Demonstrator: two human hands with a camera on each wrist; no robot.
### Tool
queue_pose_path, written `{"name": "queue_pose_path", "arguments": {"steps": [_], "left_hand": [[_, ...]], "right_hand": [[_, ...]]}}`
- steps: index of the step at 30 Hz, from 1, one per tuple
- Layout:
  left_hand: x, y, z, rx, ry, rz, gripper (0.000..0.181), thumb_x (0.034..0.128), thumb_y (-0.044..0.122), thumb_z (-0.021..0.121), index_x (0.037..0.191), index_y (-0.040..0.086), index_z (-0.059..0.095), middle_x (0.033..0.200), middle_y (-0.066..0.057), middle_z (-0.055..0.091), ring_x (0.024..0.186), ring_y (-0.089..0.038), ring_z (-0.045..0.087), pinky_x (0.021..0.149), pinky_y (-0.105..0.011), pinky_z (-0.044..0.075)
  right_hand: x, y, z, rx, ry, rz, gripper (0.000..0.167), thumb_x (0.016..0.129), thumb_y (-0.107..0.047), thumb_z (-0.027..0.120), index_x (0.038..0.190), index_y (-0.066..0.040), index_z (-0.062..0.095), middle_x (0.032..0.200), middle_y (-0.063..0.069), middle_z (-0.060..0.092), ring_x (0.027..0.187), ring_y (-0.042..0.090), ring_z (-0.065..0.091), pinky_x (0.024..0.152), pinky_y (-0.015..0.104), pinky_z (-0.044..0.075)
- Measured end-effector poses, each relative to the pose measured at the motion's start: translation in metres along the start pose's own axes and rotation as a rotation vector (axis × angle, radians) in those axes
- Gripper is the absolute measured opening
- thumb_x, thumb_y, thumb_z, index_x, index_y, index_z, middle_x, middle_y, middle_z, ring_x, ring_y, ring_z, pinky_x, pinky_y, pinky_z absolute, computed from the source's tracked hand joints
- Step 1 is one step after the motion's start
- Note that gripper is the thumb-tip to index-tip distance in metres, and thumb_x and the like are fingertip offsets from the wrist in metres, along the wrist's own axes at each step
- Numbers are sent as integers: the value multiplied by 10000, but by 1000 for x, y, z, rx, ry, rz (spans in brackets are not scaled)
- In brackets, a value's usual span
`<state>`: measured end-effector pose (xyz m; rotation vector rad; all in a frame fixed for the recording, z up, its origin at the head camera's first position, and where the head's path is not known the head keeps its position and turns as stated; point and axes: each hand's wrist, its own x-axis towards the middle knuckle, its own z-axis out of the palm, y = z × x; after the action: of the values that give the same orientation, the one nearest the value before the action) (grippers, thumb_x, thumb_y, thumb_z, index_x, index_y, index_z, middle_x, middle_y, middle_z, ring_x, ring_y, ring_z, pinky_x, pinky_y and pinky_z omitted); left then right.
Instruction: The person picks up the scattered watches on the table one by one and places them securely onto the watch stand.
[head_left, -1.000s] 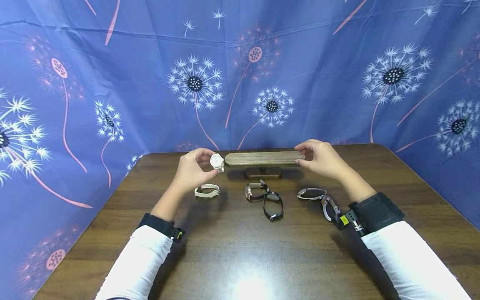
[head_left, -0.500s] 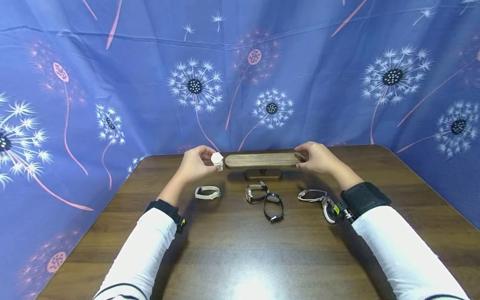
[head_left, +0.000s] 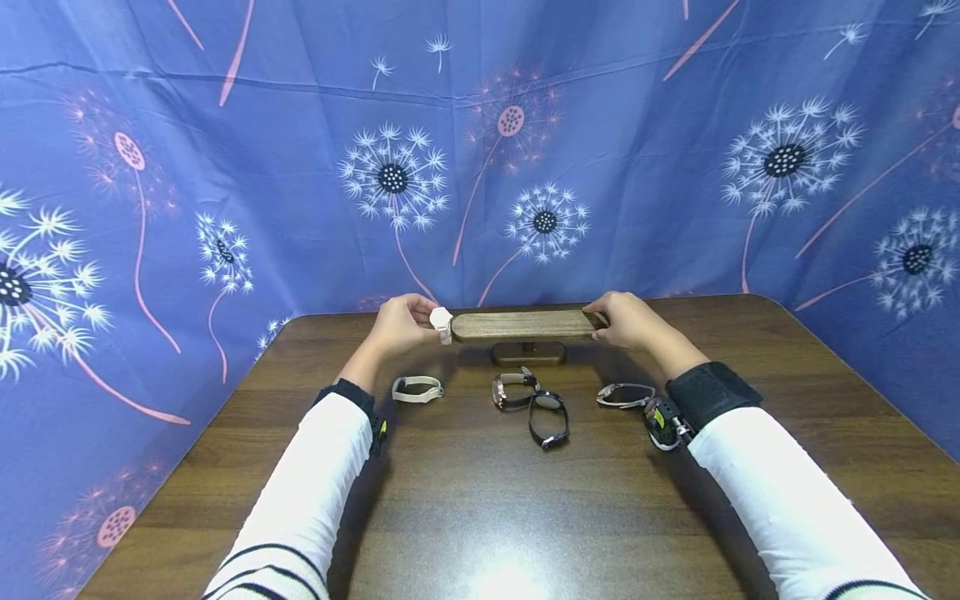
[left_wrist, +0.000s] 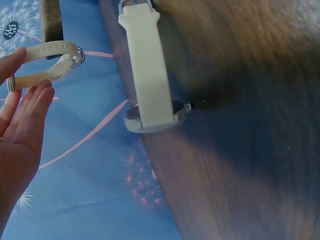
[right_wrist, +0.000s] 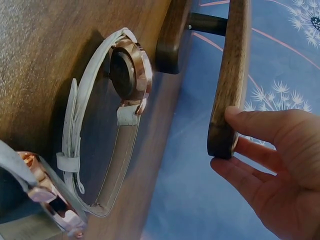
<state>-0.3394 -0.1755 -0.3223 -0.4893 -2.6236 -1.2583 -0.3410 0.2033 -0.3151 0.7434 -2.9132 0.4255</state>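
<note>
My left hand (head_left: 400,327) pinches a white watch (head_left: 442,323) between thumb and fingers at the left end of a wooden watch stand's bar (head_left: 517,326). In the left wrist view the held watch's strap (left_wrist: 52,48) forms a closed, buckled loop right by the bar's end; whether the end is inside the loop I cannot tell. My right hand (head_left: 628,321) holds the bar's right end. The right wrist view shows the thumb (right_wrist: 250,122) on one face of the bar and fingers behind and under its tip.
Before the stand's base (head_left: 528,353) lie a cream watch (head_left: 417,389), a brown-strapped watch (head_left: 514,390) and a black watch (head_left: 548,421). On the right, a white-strapped watch (head_left: 626,396) lies near another watch (right_wrist: 52,195), partly under my right wrist. A patterned blue cloth (head_left: 637,167) hangs behind the table.
My left hand has moved slightly right, bringing the watch up against the bar's end, its dial turned more upward. The right forearm has shifted left while its hand stays on the bar.
</note>
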Motion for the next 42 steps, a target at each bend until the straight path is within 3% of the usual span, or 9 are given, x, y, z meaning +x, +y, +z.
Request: {"name": "queue_pose_path", "arguments": {"steps": [11,24,36,42], "left_hand": [[10,0,14,-6,-76,-37,404,703,13,848,1053,-53,657,990,-167,713,911,-250,704,802,-284,562],[20,2,18,-3,-155,-65,431,721,15,850,1101,-53,658,1056,-177,706,965,-258,697,829,-278,555],[24,7,22,103,-185,-35,450,710,81,869,1112,-14,690,994,-101,731,917,-190,688,842,-312,541],[31,13,24,288,-207,42,450,690,169,890,1093,42,736,923,-41,739,824,-141,652,776,-306,523]], "right_hand": [[0,-6,0,-37,-8,-10,454,843,-49,737,1257,78,604,1152,273,624,1065,440,584,883,541,484],[0,-9,-4,-61,-15,-23,449,847,-50,730,1252,92,601,1125,263,625,1048,427,584,879,531,488],[0,-9,-4,-58,-23,-24,440,851,-53,725,1249,90,604,1118,260,614,958,380,598,791,477,492],[0,-10,-5,-61,-25,-22,434,849,-52,721,1242,92,607,1096,246,617,872,326,588,731,446,473]]}}
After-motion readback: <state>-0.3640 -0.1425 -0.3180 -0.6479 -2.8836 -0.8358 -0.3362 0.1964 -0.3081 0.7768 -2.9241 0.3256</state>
